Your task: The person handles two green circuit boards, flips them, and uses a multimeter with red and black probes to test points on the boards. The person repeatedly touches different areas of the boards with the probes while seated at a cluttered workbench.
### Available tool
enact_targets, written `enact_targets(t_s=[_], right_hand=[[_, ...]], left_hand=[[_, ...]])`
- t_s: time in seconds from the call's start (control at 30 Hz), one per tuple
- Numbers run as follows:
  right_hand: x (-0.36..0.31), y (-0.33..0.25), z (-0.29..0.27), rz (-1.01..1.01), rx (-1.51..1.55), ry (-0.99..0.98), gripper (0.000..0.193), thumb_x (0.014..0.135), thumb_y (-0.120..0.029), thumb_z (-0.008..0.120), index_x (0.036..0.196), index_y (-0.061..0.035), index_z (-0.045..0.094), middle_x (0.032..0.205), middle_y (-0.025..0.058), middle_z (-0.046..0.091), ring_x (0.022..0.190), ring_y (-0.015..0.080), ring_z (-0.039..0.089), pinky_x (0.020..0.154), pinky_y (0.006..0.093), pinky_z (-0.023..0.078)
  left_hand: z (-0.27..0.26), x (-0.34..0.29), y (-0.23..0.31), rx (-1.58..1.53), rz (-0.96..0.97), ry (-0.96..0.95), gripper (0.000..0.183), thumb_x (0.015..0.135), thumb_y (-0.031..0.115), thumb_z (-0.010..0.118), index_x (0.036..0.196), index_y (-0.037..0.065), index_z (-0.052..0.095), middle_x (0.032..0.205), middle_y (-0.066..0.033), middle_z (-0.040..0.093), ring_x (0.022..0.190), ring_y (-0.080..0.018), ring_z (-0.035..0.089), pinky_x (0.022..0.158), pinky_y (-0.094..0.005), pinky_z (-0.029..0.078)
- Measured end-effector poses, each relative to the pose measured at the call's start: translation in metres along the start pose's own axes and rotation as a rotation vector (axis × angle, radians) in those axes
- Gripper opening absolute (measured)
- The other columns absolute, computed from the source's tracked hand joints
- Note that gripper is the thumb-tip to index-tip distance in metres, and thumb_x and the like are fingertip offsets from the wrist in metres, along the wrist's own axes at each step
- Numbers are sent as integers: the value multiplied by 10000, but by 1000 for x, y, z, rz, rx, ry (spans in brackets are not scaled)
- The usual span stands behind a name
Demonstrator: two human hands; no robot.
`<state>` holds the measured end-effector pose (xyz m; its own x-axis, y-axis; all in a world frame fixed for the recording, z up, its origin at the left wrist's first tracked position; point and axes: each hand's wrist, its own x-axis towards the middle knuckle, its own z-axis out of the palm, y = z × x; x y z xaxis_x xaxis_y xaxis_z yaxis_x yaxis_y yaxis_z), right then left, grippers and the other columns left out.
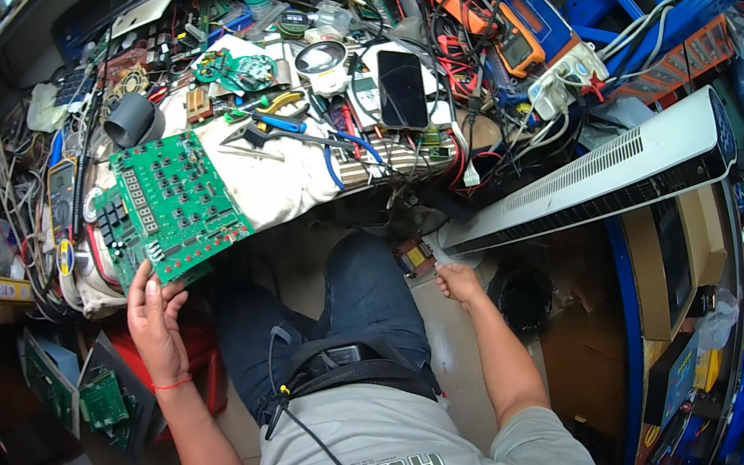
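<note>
My left hand (154,314) grips the lower edge of a large green circuit board (185,195), its fingers closed on the rim. That board carries a row of digit displays, small black buttons and red parts, and it leans on the bench's left front. Off to the right and lower, beside my knee, my right hand (457,284) is closed in a pinch at the edge of a small brown circuit board (415,256) with a yellow block on it. Exactly how the fingertips meet that small board is hard to make out.
The bench holds a white cloth (288,183), pliers (278,103), a phone (401,90), a magnifier (319,58) and an orange multimeter (517,50). A tall white appliance (602,171) slants at the right, above a black bin (521,298). A red stool (205,352) stands lower left.
</note>
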<state>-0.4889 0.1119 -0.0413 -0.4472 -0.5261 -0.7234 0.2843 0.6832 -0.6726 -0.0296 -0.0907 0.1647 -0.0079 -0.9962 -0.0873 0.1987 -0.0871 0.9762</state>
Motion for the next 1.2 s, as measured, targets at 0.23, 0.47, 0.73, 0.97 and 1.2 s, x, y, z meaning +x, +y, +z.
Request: enact_targets(t_s=[0.23, 0.47, 0.73, 0.97, 1.2], right_hand=[[51, -46, -50, -196, -10, 198, 300, 985, -257, 647, 779, -40, 633, 646, 11, 590, 488, 91, 501, 445, 249, 399], [79, -106, -64, -210, -88, 210, 285, 943, -207, 689, 733, -20, 636, 633, 34, 613, 467, 105, 516, 418, 257, 403], [90, -124, -74, -90, -357, 217, 277, 891, -204, 734, 723, 8, 673, 570, 53, 611, 409, 130, 501, 396, 282, 398], [117, -119, -70, -378, 15, 416, 284, 936, -141, 597, 1096, 74, 692, 872, 149, 725, 716, 204, 692, 621, 336, 529], [95, -57, -42, -307, 237, 309, 201, 992, -145, 587, 994, 26, 693, 879, 88, 703, 712, 157, 669, 586, 276, 529]], left_hand=[[-15, -23, 0, 65, -8, 66, 433, 1072, 217, 516, 1420, -37, 462, 1231, -143, 620, 960, -147, 644, 836, -280, 542], [-34, -52, -11, 172, -89, 125, 386, 1068, 209, 528, 1382, -15, 511, 1173, -113, 649, 925, -129, 646, 804, -264, 543], [-43, -72, -53, 247, -301, 74, 344, 1052, 209, 559, 1327, 4, 553, 1107, -95, 678, 859, -121, 657, 747, -245, 550], [-46, -79, -73, 249, -401, 31, 347, 1038, 197, 583, 1316, -8, 553, 1081, -94, 674, 837, -110, 648, 716, -211, 527], [-56, -74, -80, 309, -420, 34, 356, 1028, 210, 603, 1312, -1, 562, 1083, -90, 683, 847, -115, 653, 743, -227, 536]])
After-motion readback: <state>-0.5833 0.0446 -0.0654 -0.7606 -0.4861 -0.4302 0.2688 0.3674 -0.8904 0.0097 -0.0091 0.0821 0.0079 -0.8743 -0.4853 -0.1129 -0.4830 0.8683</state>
